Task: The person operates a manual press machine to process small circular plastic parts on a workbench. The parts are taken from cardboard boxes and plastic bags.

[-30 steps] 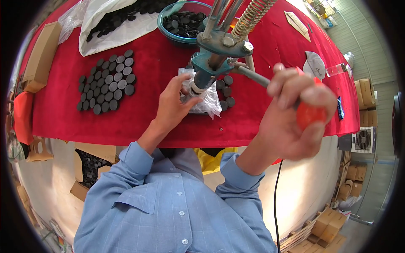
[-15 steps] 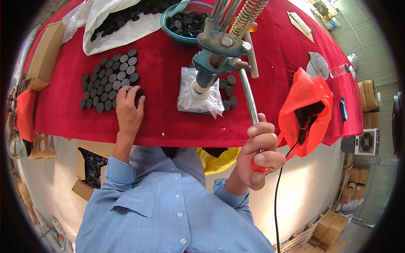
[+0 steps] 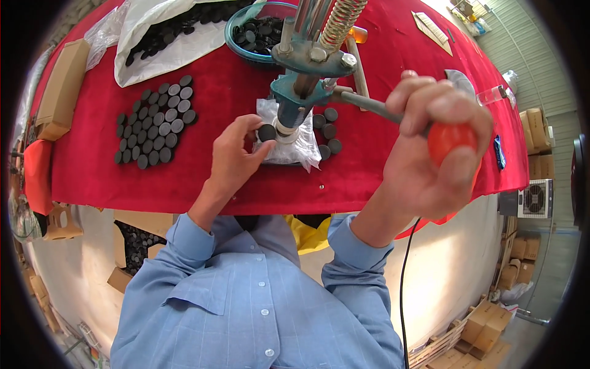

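The left hand (image 3: 235,146) pinches one black disc (image 3: 267,132) between thumb and fingers. We find the disc over a sheet of clear plastic (image 3: 308,146), just left of the pale tip (image 3: 286,133) of a hand press (image 3: 299,63); whether disc and tip touch, we cannot tell. The right hand (image 3: 437,135) is closed around the red knob (image 3: 452,140) on the end of the lever (image 3: 372,106), which reaches out rightward from the press. We take the step in hand to be the handling of a single disc at the press, either placing it or removing it; the view does not settle which. On our reading, the next move calls for a light, steady pinch, and for the left hand to be clear of the tip before the lever is pulled. The disc is small, round and dark; the face toward us looks plain, and its underside is hidden. We note similar pieces on the red cloth (image 3: 80,166): a large cluster (image 3: 147,126) at left, several with paler grey faces, and a smaller group (image 3: 329,131) just right of the press.
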Available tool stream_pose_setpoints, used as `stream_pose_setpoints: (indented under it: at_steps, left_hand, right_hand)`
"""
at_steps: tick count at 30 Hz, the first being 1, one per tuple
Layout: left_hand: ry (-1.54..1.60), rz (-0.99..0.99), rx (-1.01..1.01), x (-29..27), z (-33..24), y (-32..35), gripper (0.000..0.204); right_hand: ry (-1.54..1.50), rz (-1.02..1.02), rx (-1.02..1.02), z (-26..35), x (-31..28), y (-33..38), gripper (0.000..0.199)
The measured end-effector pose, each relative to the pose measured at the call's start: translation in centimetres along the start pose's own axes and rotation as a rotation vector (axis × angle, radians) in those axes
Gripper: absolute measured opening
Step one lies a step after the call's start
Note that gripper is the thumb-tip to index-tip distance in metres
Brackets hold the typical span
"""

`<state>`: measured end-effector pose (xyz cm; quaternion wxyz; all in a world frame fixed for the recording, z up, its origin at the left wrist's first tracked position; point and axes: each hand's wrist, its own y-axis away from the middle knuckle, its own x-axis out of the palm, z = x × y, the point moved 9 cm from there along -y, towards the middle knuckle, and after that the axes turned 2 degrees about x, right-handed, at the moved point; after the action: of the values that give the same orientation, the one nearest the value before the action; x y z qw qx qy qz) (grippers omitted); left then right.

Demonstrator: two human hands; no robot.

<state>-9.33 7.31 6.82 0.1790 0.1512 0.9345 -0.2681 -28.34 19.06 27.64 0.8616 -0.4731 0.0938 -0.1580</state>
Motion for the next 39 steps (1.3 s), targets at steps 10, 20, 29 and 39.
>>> stream_pose_setpoints:
  at_steps: [10, 20, 29, 39]
  left_hand:
    - [-0.001, 0.036, 0.113, 3.2, -1.0, -1.1, 0.050]
    - [0.059, 0.052, 0.013, 3.3, -0.2, -0.8, 0.053]
    - [-0.752, -0.161, 0.053, -6.7, 3.5, 0.4, 0.036]
    - [-0.660, -0.134, -0.011, -7.6, 7.1, 0.7, 0.034]
  right_hand:
    - [-0.083, -0.093, 0.046, -1.9, -0.4, -2.0, 0.047]
    - [-0.148, 0.053, -0.007, 0.0, 0.4, 1.2, 0.047]
    - [-0.038, -0.100, 0.039, 1.3, 0.6, 9.8, 0.044]
    - [-0.010, -0.106, 0.056, 1.4, 0.5, 11.6, 0.036]
